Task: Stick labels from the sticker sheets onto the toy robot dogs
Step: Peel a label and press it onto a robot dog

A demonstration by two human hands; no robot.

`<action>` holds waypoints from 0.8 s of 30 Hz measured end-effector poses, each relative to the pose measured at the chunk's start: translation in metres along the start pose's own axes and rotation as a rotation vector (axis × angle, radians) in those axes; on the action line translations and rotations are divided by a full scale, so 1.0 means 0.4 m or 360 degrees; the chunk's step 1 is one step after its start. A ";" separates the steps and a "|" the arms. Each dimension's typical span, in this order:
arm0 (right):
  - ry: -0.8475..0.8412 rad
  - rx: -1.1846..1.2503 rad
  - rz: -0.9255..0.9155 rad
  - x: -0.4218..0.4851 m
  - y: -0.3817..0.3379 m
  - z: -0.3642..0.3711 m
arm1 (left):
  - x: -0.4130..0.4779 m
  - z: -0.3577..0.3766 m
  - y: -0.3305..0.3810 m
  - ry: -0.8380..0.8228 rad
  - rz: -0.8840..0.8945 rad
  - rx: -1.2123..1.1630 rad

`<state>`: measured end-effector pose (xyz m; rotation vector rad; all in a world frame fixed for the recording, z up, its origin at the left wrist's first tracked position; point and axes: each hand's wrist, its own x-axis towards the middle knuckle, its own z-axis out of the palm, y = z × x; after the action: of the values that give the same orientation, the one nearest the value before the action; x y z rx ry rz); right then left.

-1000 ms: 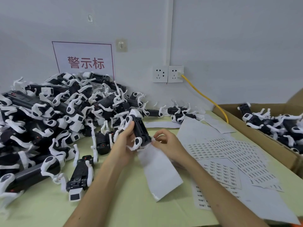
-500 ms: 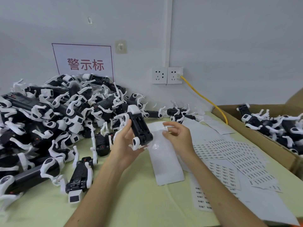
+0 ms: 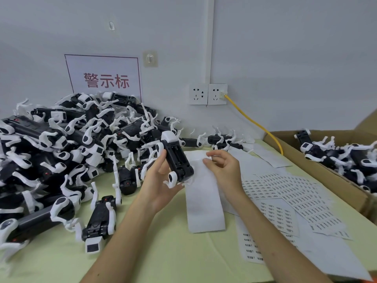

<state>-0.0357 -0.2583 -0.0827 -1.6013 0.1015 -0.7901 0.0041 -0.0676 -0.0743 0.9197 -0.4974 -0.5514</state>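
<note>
Left grip (image 3: 161, 180) clasps a dog (image 3: 177, 160) at frame centre, belly up, presenting the flat underside for labelling; right grip (image 3: 222, 168) pinches a small label (image 3: 206, 158) just beside it, above the sheet (image 3: 204, 205) lying on the counter (image 3: 163, 252), probably ready to apply.

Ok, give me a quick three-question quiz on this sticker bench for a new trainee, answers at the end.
1. True or false: the left hand grips a toy robot dog.
2. The cardboard box of dogs is at the table's: A) left side B) right side C) near edge.
3. What colour is the cable plugged into the wall socket?
Key: 1 true; 2 B; 3 yellow.
</note>
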 end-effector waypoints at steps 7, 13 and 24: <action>-0.0139 -0.0019 -0.0032 -0.005 -0.007 0.001 | -0.008 0.014 -0.001 -0.0132 -0.0058 0.0048; -0.0191 -0.0054 -0.0096 -0.009 -0.008 0.007 | -0.010 0.007 0.000 -0.0158 -0.0042 0.0046; -0.0170 -0.0092 -0.0110 -0.010 -0.013 0.007 | -0.011 0.006 0.002 -0.0118 -0.0026 0.0022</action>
<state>-0.0392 -0.2530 -0.0796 -1.7061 -0.0081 -0.7590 -0.0004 -0.0659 -0.0732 0.9200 -0.5615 -0.5992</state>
